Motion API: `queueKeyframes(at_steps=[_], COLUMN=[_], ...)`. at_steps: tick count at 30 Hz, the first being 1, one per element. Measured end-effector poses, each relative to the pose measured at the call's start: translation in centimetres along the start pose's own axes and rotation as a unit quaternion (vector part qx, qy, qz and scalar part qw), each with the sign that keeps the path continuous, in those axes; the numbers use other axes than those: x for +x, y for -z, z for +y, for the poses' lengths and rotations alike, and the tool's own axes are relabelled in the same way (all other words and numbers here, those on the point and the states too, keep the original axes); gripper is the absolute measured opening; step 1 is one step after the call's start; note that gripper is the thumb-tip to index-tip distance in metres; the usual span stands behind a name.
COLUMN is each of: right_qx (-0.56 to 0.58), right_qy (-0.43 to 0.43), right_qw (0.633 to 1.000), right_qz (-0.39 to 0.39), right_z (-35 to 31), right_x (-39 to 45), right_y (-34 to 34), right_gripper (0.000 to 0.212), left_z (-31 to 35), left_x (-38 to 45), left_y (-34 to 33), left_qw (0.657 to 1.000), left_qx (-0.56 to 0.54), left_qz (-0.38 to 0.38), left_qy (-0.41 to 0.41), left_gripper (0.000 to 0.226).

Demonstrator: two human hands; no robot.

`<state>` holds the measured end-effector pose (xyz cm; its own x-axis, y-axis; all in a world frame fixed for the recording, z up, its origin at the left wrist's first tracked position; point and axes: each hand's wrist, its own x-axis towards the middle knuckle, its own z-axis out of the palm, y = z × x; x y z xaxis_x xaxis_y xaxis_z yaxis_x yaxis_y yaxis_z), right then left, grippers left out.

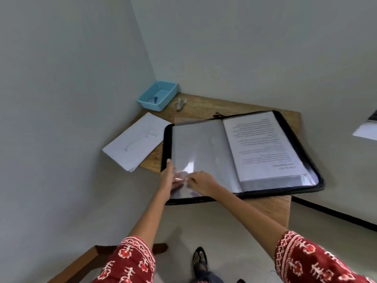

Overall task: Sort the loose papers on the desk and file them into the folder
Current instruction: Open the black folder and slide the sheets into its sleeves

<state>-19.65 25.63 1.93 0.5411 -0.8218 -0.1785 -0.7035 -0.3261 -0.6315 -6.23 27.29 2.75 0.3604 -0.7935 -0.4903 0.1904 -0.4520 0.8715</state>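
A black zip folder (302,152) lies open on the small wooden desk (214,109). Its left side shows an empty clear plastic sleeve (200,148); its right side holds a printed page (263,144) in a sleeve. My left hand (168,176) holds the near left corner of the clear sleeve, thumb on top and fingers under the plastic. My right hand (201,181) pinches the sleeve's near edge just to the right of it. A stack of loose white papers (136,141) with a faint line drawing lies left of the folder, overhanging the desk edge.
A light blue plastic tray (158,96) with a small blue item inside sits in the far left corner by the walls. A small stapler-like object (180,104) lies beside it. A wooden chair edge (85,260) and my sandalled foot (200,260) are below.
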Motion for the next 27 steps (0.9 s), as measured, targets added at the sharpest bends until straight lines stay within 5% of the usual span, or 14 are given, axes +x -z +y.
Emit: queueKeyframes(at_steps=[7,12,15,17,23,27], right_qx=[0.062,0.092,0.132,0.128,0.135,0.164], right_qy=[-0.045,-0.101,-0.123,-0.129,-0.156,-0.169], right_qw=[0.997,0.990,0.982,0.981,0.976,0.970], right_qz=[0.025,0.043,0.058,0.065,0.072,0.068], right_z=[-2.3,-2.6,-3.0,-3.3,-3.4,-3.5], right_x=[5.6,9.7,12.0,13.4,15.0,15.6], right_y=[0.1,-1.1,-1.6,-1.9,-2.6,-2.1], right_gripper=[0.050,0.038,0.036,0.035,0.032,0.033], left_z=[0.3,1.9,3.2,4.0,6.0,8.2], left_x=[3.1,8.3,11.0,12.6,14.8,15.9], left_y=[5.0,8.6,11.2,12.5,14.0,14.1], left_qw=[0.997,0.983,0.953,0.954,0.967,0.969], left_qx=[0.070,0.029,0.057,0.044,-0.025,-0.106], left_qz=[0.025,0.174,0.289,0.278,0.252,0.225], left_qy=[0.036,0.039,0.074,0.107,0.014,-0.004], left_gripper=[0.015,0.009,0.057,0.072,0.039,0.038])
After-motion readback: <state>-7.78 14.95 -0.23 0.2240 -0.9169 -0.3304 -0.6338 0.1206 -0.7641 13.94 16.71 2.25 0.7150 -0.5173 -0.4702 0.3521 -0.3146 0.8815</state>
